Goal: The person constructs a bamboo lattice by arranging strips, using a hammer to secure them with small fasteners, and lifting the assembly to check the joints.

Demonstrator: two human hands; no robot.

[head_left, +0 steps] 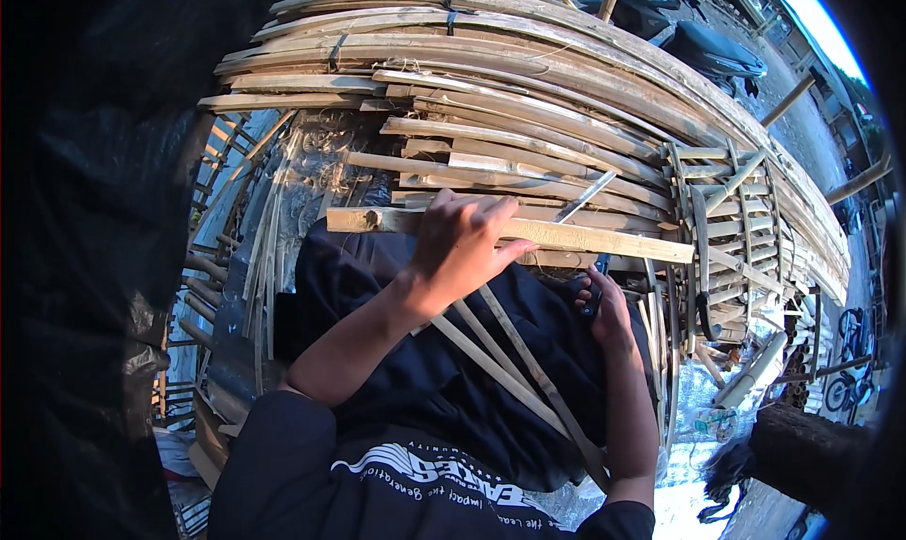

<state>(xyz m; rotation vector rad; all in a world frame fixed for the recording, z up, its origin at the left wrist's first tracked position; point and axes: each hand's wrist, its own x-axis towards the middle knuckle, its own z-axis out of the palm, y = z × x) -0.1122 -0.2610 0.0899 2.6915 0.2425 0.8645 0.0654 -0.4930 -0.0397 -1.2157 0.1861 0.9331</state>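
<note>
My left hand [467, 233] grips a pale split bamboo strip [604, 240] from above, left of its middle, and holds it level across my lap. Below the strip's right part, my right hand [607, 304] is closed around the dark handle of what looks like a knife [592, 299]; its blade is mostly hidden. A narrow grey, shiny piece [586, 196] slants up beyond the strip; whether it belongs to the knife I cannot tell. Thinner bamboo strips [514, 361] lie slanting over the dark cloth on my lap.
Ahead lies a broad stack of split bamboo lengths [557, 134], with tied bundles [453, 21] behind it. A bamboo rack [731, 210] stands at the right, near a thick dark post [812, 455]. Dark sheeting [85, 257] hangs at the left. A motorbike [713, 49] is parked at far right.
</note>
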